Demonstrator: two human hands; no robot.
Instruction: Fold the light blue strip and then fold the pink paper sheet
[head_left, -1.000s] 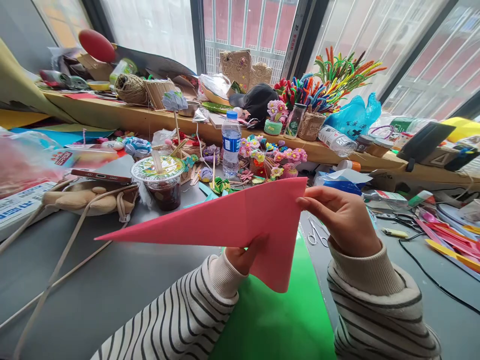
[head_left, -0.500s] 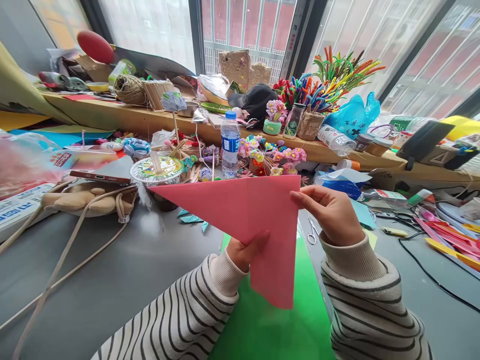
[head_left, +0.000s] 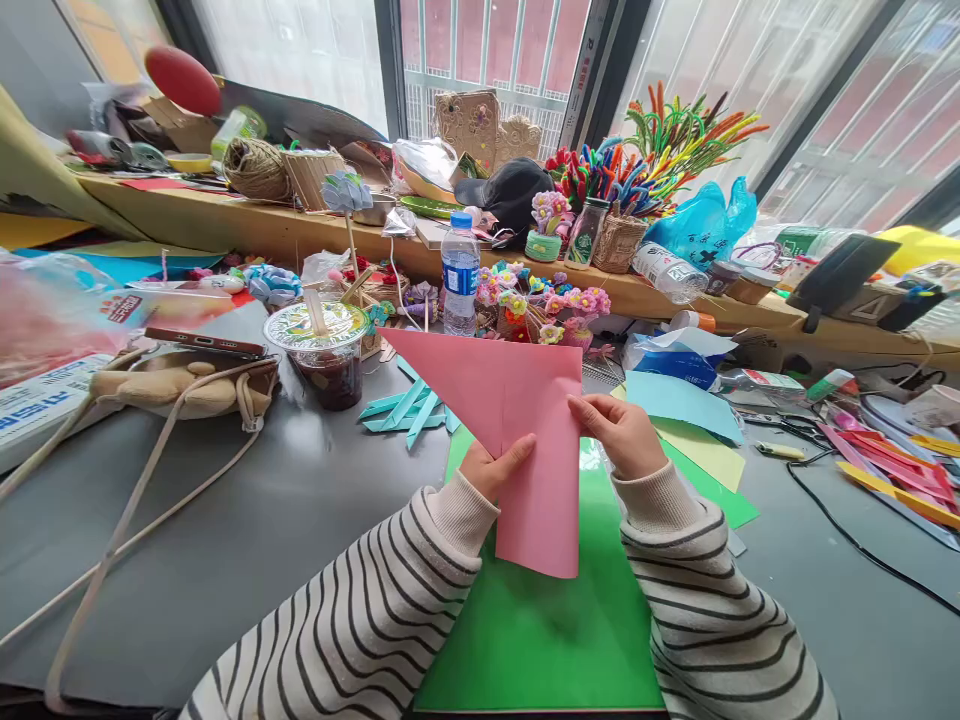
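- Left hand: forearm angled up from lower left; thumb laid flat across the near face of the pink paper, fingers hidden behind it. State: grasping the paper.
- Right hand: forearm angled up from lower right; thumb and forefinger pinch the paper's right edge, other fingers curled. State: grasping the paper.
- Pink paper: raised between both hands above the green sheet; one corner points left, a straight-sided section hangs down.
- Water bottle: blue wraparound label with white lettering, too small to read.
- White box, far left: large blue capitals, cut off and not fully legible.
- Blue bag: dark printed characters, creased, not reliably legible.
- Window frame: small red characters, unreadable.
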